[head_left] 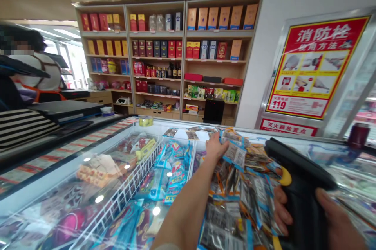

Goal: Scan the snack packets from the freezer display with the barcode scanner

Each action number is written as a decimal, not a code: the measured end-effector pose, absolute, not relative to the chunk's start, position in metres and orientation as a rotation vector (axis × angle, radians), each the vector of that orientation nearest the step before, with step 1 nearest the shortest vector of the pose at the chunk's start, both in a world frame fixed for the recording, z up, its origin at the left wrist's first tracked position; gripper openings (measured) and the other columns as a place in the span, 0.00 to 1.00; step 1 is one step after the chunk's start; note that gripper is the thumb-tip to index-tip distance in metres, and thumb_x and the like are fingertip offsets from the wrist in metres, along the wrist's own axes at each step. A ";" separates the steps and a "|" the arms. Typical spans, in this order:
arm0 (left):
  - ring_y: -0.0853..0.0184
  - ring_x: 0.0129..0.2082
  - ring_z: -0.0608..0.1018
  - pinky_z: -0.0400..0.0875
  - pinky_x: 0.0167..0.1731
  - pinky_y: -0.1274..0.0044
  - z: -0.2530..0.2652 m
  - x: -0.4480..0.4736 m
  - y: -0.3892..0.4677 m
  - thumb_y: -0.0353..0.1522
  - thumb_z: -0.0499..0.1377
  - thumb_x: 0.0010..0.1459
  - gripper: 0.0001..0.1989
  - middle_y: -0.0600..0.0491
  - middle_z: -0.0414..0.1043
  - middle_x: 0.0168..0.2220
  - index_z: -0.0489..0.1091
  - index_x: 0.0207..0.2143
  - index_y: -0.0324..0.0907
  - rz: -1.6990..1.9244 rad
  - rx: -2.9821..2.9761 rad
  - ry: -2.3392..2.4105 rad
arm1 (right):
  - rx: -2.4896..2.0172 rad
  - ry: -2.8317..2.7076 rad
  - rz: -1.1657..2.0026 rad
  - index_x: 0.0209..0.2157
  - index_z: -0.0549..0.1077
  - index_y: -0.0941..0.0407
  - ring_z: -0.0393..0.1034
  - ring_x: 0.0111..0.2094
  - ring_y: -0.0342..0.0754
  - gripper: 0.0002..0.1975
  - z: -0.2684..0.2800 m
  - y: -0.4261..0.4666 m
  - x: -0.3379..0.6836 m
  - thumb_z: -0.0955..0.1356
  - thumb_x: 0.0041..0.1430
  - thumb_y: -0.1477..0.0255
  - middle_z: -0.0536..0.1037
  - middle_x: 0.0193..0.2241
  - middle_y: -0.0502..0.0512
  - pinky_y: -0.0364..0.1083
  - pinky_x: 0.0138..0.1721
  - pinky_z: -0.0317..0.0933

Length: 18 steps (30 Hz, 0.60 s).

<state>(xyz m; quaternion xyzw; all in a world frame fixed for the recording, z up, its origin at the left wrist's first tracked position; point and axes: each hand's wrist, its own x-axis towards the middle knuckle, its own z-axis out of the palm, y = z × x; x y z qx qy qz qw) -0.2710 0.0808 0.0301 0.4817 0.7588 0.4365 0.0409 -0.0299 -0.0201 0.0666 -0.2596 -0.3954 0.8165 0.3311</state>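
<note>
My left hand (216, 146) reaches forward over a chest freezer, its thumb and fingers closed on the edge of a small snack packet (235, 152) with blue edging and dark print. Beneath and beside it spreads a heap of similar snack packets (226, 218), piled on the freezer's top. Several single packets (192, 134) lie flat along the far rim, left of my fingers. At the right, my right hand (283, 211) is wrapped around the grip of a black barcode scanner (305, 179) with a yellow trigger. The scanner is held above the heap, its head pointing forward and left.
Under the glass, a white wire basket divider (123, 187) separates bagged frozen goods (173, 164). A roll of tape (146, 121) stands on the far left corner. Behind are shelves of boxes (157, 48). A person (44, 64) is at the counter (67, 111) on the left.
</note>
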 end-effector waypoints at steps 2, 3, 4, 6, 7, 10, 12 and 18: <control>0.61 0.47 0.67 0.60 0.44 0.74 0.035 -0.281 0.075 0.43 0.51 0.49 0.26 0.44 0.64 0.48 0.59 0.49 0.39 1.216 1.336 2.377 | -0.668 -1.012 2.088 0.21 0.70 0.57 0.61 0.15 0.44 0.18 0.070 -0.028 -0.036 0.66 0.37 0.55 0.68 0.14 0.53 0.44 0.17 0.58; 0.61 0.47 0.67 0.60 0.44 0.74 0.038 -0.288 0.069 0.42 0.50 0.50 0.25 0.43 0.64 0.48 0.59 0.48 0.38 1.156 1.290 2.406 | -0.650 -1.001 2.073 0.22 0.70 0.57 0.61 0.15 0.44 0.17 0.071 -0.031 -0.039 0.66 0.37 0.57 0.69 0.15 0.53 0.44 0.17 0.58; 0.60 0.48 0.67 0.60 0.44 0.74 0.042 -0.295 0.058 0.42 0.50 0.50 0.25 0.42 0.63 0.49 0.60 0.48 0.36 1.110 1.284 2.445 | -0.628 -0.996 2.066 0.24 0.70 0.57 0.61 0.16 0.43 0.16 0.071 -0.033 -0.041 0.66 0.39 0.58 0.70 0.16 0.53 0.44 0.17 0.58; 0.59 0.49 0.65 0.58 0.46 0.73 0.048 -0.303 0.024 0.40 0.50 0.50 0.24 0.41 0.61 0.50 0.60 0.48 0.36 1.032 1.403 2.497 | -0.579 -1.001 2.074 0.26 0.70 0.57 0.61 0.17 0.43 0.14 0.069 -0.035 -0.042 0.66 0.41 0.60 0.70 0.18 0.52 0.43 0.18 0.59; 0.59 0.49 0.65 0.57 0.47 0.72 0.051 -0.303 -0.001 0.40 0.50 0.50 0.24 0.42 0.61 0.50 0.61 0.48 0.37 0.989 1.495 2.483 | -0.554 -1.006 2.079 0.26 0.70 0.57 0.61 0.17 0.42 0.14 0.069 -0.035 -0.041 0.66 0.42 0.61 0.70 0.19 0.52 0.43 0.18 0.59; 0.59 0.49 0.64 0.56 0.48 0.70 0.054 -0.280 -0.090 0.44 0.53 0.47 0.26 0.47 0.62 0.49 0.62 0.48 0.44 0.909 1.823 2.317 | -0.476 -1.008 2.056 0.29 0.70 0.56 0.61 0.18 0.42 0.13 0.071 -0.034 -0.041 0.67 0.41 0.62 0.70 0.20 0.51 0.42 0.18 0.60; 0.59 0.49 0.63 0.54 0.50 0.69 0.048 -0.254 -0.146 0.47 0.59 0.38 0.32 0.51 0.61 0.50 0.61 0.49 0.51 0.893 1.945 2.141 | -0.435 -1.009 2.039 0.30 0.70 0.56 0.61 0.19 0.43 0.13 0.075 -0.036 -0.043 0.66 0.42 0.62 0.70 0.20 0.51 0.42 0.18 0.60; 0.52 0.53 0.58 0.52 0.50 0.63 0.008 -0.219 -0.190 0.47 0.62 0.32 0.43 0.47 0.52 0.56 0.54 0.53 0.52 0.765 1.923 2.053 | -0.310 -1.030 2.117 0.27 0.70 0.57 0.60 0.18 0.42 0.13 0.089 -0.061 -0.070 0.63 0.45 0.62 0.68 0.20 0.50 0.42 0.17 0.59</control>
